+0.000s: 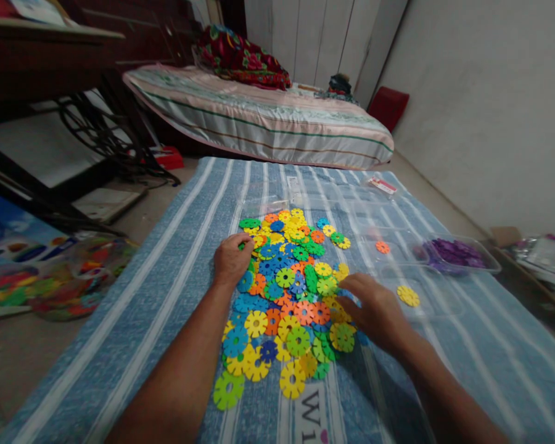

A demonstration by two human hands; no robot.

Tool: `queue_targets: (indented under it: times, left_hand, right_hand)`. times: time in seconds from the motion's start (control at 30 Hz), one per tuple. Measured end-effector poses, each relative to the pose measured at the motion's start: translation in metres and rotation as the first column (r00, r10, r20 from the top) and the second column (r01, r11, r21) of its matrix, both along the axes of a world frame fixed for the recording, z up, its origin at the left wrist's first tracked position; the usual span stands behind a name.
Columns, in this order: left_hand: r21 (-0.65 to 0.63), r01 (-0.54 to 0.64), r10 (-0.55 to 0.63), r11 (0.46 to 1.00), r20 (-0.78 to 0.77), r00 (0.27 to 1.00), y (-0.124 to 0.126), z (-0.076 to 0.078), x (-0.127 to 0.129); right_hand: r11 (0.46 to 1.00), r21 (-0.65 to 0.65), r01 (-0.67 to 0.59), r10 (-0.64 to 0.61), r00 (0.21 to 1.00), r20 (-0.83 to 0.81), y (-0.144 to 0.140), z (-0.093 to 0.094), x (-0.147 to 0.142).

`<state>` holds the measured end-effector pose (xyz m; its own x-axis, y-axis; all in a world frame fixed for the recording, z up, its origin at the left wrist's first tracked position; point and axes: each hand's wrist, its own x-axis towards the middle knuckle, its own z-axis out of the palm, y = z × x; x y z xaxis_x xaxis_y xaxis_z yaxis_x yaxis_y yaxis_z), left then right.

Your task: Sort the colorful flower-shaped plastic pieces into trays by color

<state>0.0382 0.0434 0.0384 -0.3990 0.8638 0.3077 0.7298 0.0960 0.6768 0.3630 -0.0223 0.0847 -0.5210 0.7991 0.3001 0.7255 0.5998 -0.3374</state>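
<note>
A heap of notched plastic discs (285, 277) in yellow, green, blue and orange lies spread on a striped cloth. At the heap's left edge rests my left hand (231, 259), its fingers curled closed with a bit of a green disc (241, 246) showing between them. My right hand (370, 303) reaches over the heap's right side, thumb and fingers apart, close to several yellow discs; its fingertips partly overlap them. Right of that hand, a single yellow disc (407, 296) lies in a clear tray, and an orange disc (382, 247) in another one behind it.
A clear container (490, 262) of purple discs (457, 253) stands at the right. More clear plastic trays (333, 196) lie behind the heap. Beyond the blue striped cloth (166, 296) is a bed (268, 126). Bags of colourful pieces (69, 290) sit low at left, below a treadle-frame table.
</note>
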Motion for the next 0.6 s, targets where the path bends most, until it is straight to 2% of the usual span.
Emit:
queue_targets:
  times: [0.13, 0.23, 0.4, 0.6]
  left_hand:
    - [-0.005, -0.001, 0.001, 1.000, 0.000, 1.000, 0.000, -0.001, 0.000]
    - [-0.002, -0.007, 0.007, 1.000, -0.004, 1.000, 0.001, -0.002, 0.000]
    - [0.006, -0.004, 0.004, 1.000, -0.004, 1.000, 0.002, -0.003, 0.000]
    - [0.023, -0.004, 0.004, 1.000, -0.002, 1.000, 0.002, -0.004, 0.001]
  right_hand:
    - [0.993, -0.105, -0.059, 0.065, 0.996, 0.055, -0.023, -0.006, -0.028]
    - [0.990, -0.135, -0.040, 0.049, 0.997, 0.067, -0.030, -0.003, -0.036]
    - [0.973, -0.230, -0.007, 0.035, 0.992, 0.120, -0.043, 0.003, -0.023]
    - [0.958, -0.285, 0.016, 0.027, 0.989, 0.143, -0.058, 0.000, -0.004]
